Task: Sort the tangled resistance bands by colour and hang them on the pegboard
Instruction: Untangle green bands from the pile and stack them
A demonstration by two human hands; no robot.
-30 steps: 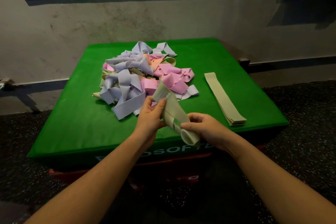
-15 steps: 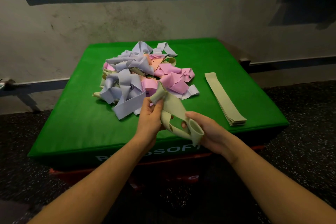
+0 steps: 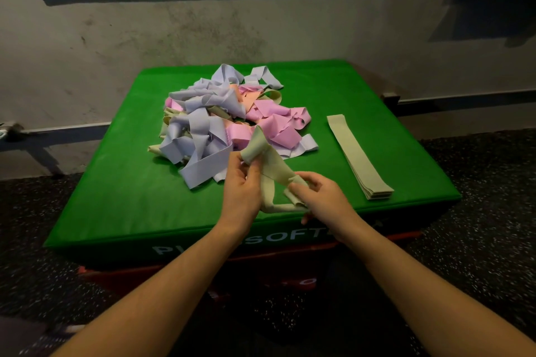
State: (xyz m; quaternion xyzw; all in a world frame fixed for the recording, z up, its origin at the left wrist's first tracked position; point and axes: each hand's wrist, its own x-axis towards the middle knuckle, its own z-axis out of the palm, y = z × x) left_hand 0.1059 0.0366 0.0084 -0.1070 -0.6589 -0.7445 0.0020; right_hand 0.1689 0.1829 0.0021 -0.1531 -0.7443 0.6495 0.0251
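You hold one twisted pale green elastic resistance band [image 3: 274,171] in both hands, above the front edge of the green padded worktop [image 3: 116,182], just in front of the tangled pile of lilac, pink, peach and green bands [image 3: 226,122]. The fingers of your left hand [image 3: 242,191] are pinched together on the upper end of the band, and the fingers of your right hand [image 3: 322,197] are closed on its lower end, where one loop hangs folded under itself. To do this step well, I think you should keep the left pinch firm and let the right hand turn the loop until the twist opens, then pull the two ends gently apart so the band lies flat. Do not pull hard, because elastic can snap back. After that, lay it on the flat stack of pale green bands [image 3: 359,156], which is to the right of the pile, edges matched. The pegboard is not visible here.
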